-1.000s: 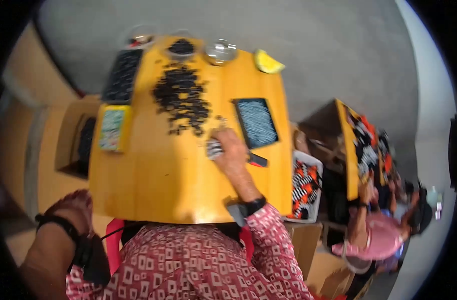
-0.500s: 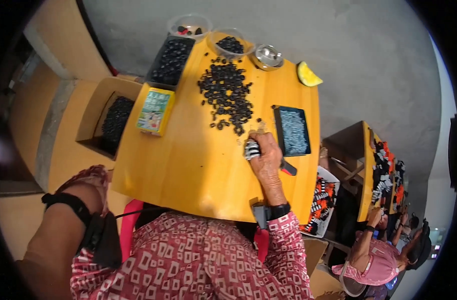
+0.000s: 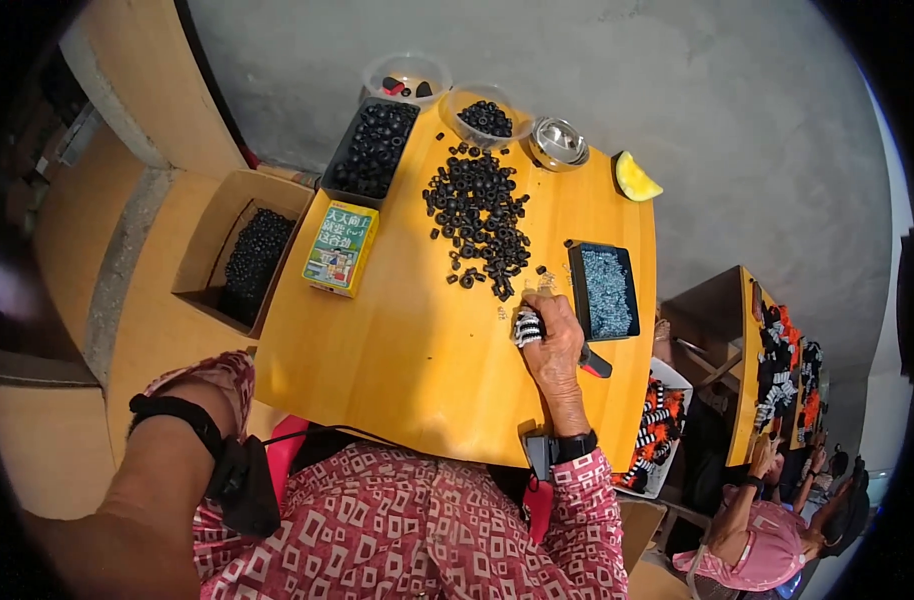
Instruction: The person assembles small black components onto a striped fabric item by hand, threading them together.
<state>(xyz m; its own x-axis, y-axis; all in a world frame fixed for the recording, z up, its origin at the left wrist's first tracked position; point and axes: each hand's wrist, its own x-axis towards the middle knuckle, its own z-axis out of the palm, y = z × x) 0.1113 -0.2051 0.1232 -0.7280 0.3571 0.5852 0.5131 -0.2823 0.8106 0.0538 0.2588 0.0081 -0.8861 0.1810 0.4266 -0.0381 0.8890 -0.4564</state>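
Observation:
My right hand (image 3: 554, 335) rests on the yellow table, fingers bent together over a few tiny clear or metal bits (image 3: 546, 281). Around its thumb side is a black-and-white striped cloth wrap (image 3: 528, 326). What the fingertips pinch, if anything, is hidden. A tool with a black and red handle (image 3: 594, 362) lies beside the hand, partly covered by it. Just right of the hand stands a black tray (image 3: 629, 255) full of small silvery pieces. Black ring-like parts (image 3: 482, 215) are heaped beyond the fingers. My left arm (image 3: 162, 440) bends toward the lower left; its hand is out of view.
Along the far edge are a black bin (image 3: 329, 185) of black parts, two clear bowls, a metal tin (image 3: 559, 143) and a yellow wedge (image 3: 637, 177). A yellow-green box (image 3: 339, 248) and a carton (image 3: 199, 262) are left. Striped pieces fill a white box (image 3: 661, 425) near another person (image 3: 752, 540).
The whole scene has shifted down and slightly right in the picture. My right hand keeps its place on the table, with fingers still bent over the same spot.

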